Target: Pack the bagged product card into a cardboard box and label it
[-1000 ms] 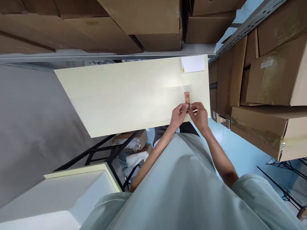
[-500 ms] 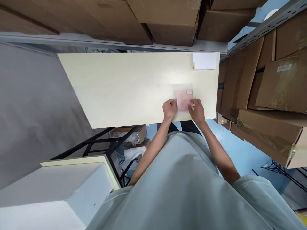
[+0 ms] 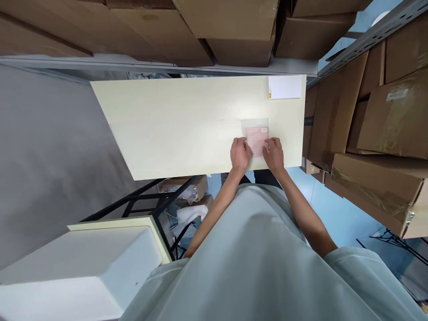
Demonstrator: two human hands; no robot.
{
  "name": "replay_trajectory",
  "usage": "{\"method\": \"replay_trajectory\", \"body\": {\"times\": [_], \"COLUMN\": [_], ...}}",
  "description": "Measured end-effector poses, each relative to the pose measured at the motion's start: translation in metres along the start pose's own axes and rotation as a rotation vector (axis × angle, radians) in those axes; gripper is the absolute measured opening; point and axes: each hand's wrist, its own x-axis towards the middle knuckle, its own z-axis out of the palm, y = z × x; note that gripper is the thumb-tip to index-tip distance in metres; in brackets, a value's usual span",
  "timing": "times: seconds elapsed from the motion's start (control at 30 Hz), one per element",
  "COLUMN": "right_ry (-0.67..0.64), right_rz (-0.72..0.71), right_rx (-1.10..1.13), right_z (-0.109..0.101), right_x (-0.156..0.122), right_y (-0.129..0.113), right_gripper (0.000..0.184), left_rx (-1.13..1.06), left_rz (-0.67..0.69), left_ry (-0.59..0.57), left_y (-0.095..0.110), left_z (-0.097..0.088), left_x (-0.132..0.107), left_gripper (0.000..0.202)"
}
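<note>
Closest in, a pale green shirt fills the bottom of the view, and two bare arms reach forward from it. The left hand [image 3: 240, 154] and the right hand [image 3: 274, 154] sit apart, one on each near corner of a single clear pouch [image 3: 256, 126]. The fingers lie over its lower edge, and I cannot tell whether they pinch it or only press it flat. Inside the pouch is one pink card [image 3: 257, 138] with a small rounded outline at its far right corner; any print on it is too small to read. The pouch lies on the cream table [image 3: 174, 125], toward its right end near the front edge. Further out, at the far right corner, is one white slip [image 3: 285, 86] with a tiny yellow mark on its left edge, text unreadable. Beyond the table, brown cardboard boxes [image 3: 230, 20] crowd the grey shelving, and one box on the right carries a pale label [image 3: 396, 94], too blurred to read.
</note>
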Motion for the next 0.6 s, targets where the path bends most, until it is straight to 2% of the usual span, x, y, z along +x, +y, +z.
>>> {"method": "replay_trajectory", "body": {"times": [0.17, 0.23, 0.43, 0.6], "right_ry": [-0.009, -0.021, -0.055, -0.036], "right_rz": [0.01, 0.012, 0.012, 0.01], "right_rx": [0.042, 0.058, 0.131, 0.128], "right_z": [-0.002, -0.004, -0.014, -0.016], "right_x": [0.006, 0.008, 0.011, 0.009], "right_y": [0.004, 0.006, 0.013, 0.014], "right_gripper": [0.026, 0.024, 0.02, 0.02], "left_rx": [-0.138, -0.203, -0.201, -0.16], "left_rz": [-0.257, -0.312, -0.155, -0.2], "left_ry": [-0.022, -0.043, -0.055, -0.047], "left_y": [0.003, 0.003, 0.002, 0.001], "left_z": [0.008, 0.009, 0.007, 0.009], "left_x": [0.004, 0.007, 0.012, 0.015], "left_gripper": [0.027, 0.029, 0.024, 0.024]}}
